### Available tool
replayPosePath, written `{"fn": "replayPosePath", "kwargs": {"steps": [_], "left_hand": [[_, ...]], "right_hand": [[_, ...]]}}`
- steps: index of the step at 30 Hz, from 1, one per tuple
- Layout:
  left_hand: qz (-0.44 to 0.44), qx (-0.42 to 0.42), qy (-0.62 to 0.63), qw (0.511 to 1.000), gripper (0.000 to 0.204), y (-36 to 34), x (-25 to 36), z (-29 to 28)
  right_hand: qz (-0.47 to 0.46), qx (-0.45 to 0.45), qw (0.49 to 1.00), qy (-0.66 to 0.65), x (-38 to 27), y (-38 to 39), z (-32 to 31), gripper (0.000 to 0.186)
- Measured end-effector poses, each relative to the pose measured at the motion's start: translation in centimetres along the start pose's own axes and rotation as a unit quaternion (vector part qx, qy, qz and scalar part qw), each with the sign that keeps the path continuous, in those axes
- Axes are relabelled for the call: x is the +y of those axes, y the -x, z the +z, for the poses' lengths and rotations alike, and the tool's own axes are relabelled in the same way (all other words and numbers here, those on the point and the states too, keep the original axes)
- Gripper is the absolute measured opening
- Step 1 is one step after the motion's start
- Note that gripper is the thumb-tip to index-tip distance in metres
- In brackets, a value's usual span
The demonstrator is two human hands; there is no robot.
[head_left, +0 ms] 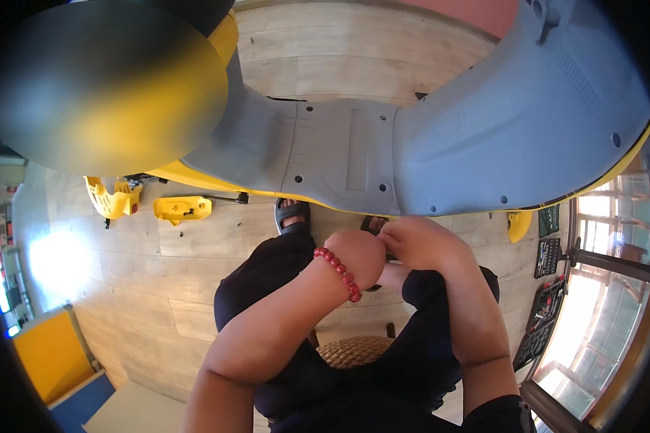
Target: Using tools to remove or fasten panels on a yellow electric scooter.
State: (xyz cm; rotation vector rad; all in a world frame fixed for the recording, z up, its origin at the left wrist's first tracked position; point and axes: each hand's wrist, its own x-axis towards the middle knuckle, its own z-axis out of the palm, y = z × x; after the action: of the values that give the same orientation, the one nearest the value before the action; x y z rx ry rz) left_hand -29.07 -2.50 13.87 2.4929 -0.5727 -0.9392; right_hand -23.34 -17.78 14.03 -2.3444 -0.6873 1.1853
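My left hand, with a red bead bracelet at its wrist, is bent inward above my knees. Its fingers curl out of sight, and what they hold, if anything, is hidden. Against it my right hand is closed, its fingertips pinched together by the left hand. Anything between those fingertips is too small or covered to make out. Just beyond both hands runs the yellow lower edge of a scooter body, with a grey footboard and a wide grey panel rising to the right.
Yellow plastic parts lie on the wooden floor at the left, and another yellow piece at the right. Open tool cases line the right side near a window. A woven stool is under me. The upper left is blurred.
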Motion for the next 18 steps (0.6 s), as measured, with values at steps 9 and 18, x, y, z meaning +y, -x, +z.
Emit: {"fn": "replayPosePath", "kwargs": {"steps": [9, 18], "left_hand": [[-0.012, -0.015, -0.005, 1.000, 0.023, -0.4, 0.0, -1.9], [0.035, 0.133, 0.184, 0.973, 0.022, 0.2, -3.2, -5.3]], "right_hand": [[0.055, -0.037, 0.991, 0.112, -1.0, 0.4, -1.0, 0.030], [0.052, 0.046, 0.993, -0.092, 0.7, 1.0, -4.4, 0.038]]}}
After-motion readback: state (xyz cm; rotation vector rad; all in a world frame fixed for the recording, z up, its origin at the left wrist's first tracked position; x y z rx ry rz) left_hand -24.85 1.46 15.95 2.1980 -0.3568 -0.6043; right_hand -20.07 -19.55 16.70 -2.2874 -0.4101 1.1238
